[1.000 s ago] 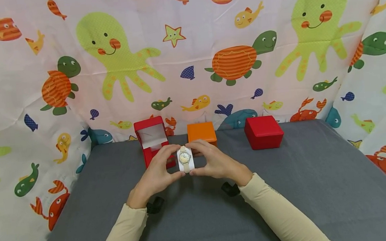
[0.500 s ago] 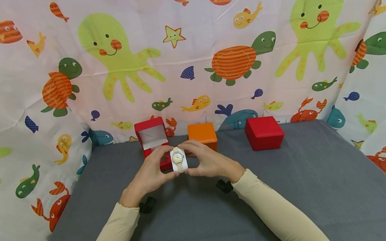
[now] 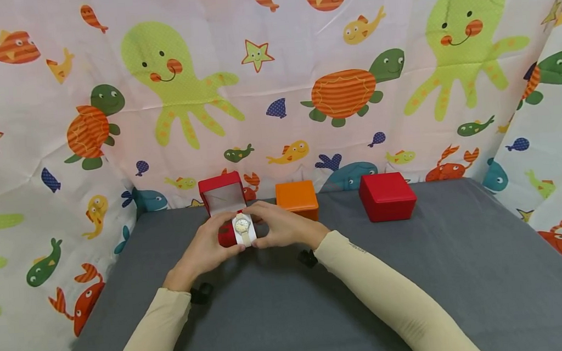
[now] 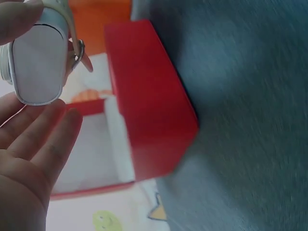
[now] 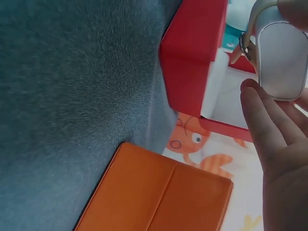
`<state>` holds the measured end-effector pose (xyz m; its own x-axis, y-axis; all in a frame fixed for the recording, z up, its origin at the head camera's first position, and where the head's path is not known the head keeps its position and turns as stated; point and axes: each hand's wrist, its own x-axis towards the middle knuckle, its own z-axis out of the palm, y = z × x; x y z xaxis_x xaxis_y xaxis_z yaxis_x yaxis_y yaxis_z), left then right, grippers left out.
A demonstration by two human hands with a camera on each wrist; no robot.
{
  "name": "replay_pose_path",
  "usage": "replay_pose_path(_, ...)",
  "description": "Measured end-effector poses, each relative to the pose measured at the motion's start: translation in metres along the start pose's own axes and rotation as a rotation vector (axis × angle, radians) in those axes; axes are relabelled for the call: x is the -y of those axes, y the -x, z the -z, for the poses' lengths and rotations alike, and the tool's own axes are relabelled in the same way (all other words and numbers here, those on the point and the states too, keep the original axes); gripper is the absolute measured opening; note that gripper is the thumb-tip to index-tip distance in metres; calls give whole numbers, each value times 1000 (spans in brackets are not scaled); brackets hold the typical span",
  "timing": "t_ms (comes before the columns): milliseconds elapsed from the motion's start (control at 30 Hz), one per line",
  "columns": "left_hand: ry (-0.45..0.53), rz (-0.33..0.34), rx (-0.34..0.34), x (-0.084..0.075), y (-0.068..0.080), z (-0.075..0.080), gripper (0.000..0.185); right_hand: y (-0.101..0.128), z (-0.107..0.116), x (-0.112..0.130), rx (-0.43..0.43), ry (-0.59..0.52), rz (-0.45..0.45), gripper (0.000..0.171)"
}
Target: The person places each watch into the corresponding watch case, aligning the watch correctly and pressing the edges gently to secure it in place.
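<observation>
A wristwatch (image 3: pixel 242 226) with a pale round dial and cream strap is wrapped round a white cushion (image 4: pixel 39 65). My left hand (image 3: pixel 205 250) grips the cushion's left end between thumb and fingers, while my right hand (image 3: pixel 282 225) holds its right end the same way. In the right wrist view the strap's buckle (image 5: pixel 245 44) hangs at the cushion's underside. Just behind the hands stands an open red box (image 3: pixel 222 194), its white-lined lid raised. In the head view the watch and hands overlap the front of that box; both wrist views show the cushion above its opening.
An orange box (image 3: pixel 296 197), lid down, stands right of the open box, near the right hand. Farther right is a closed red box (image 3: pixel 388 197). All rest on a grey cloth-covered table (image 3: pixel 272 319). A printed sea-animal curtain (image 3: pixel 267 127) rises behind and at both sides.
Both hands have moved left with the watch and its cushion, from between the open red box and the orange box to in front of the open red box. The boxes have stayed put.
</observation>
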<state>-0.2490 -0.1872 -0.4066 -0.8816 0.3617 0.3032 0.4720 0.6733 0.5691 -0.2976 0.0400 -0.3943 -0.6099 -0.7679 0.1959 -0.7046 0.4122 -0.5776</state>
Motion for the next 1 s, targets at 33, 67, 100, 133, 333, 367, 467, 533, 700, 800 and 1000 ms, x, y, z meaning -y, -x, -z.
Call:
replay_pose_path(33, 2, 9, 3, 3, -1, 2, 71, -4, -1, 0, 8, 6, -10, 69)
replay_pose_path(67, 4, 14, 5, 5, -1, 3, 71, -8, -1, 0, 14, 19, -22, 69)
replay_pose_path(100, 6, 22, 9, 8, -2, 5, 71, -12, -2, -1, 22, 29, -35, 70)
replay_pose_path(133, 4, 30, 13, 10, -3, 7, 71, -16, -3, -1, 29, 37, -50, 71)
replay_pose_path(333, 7, 103, 42, 27, -10, 12, 71, -40, -6, -3, 73, 93, -109, 69)
replay_pose_path(367, 9, 113, 45, 30, -11, 12, 71, -43, -6, -4, 80, 100, -112, 69)
replay_pose_path(467, 21, 129, 47, 38, -14, 11, 69, -50, -8, -7, 88, 123, -127, 69)
replay_pose_path(533, 30, 137, 45, 42, -17, 10, 69, -54, -9, -9, 90, 118, -139, 68)
replay_pose_path(700, 42, 160, 55, 47, -19, 8, 68, -58, -14, -14, 90, 80, -157, 66)
replay_pose_path(800, 52, 167, 69, 49, -18, 8, 69, -61, -16, -14, 94, 68, -159, 65)
replay_pose_path(1000, 54, 185, 87, 50, -20, 6, 68, -65, -18, -16, 110, 68, -189, 66)
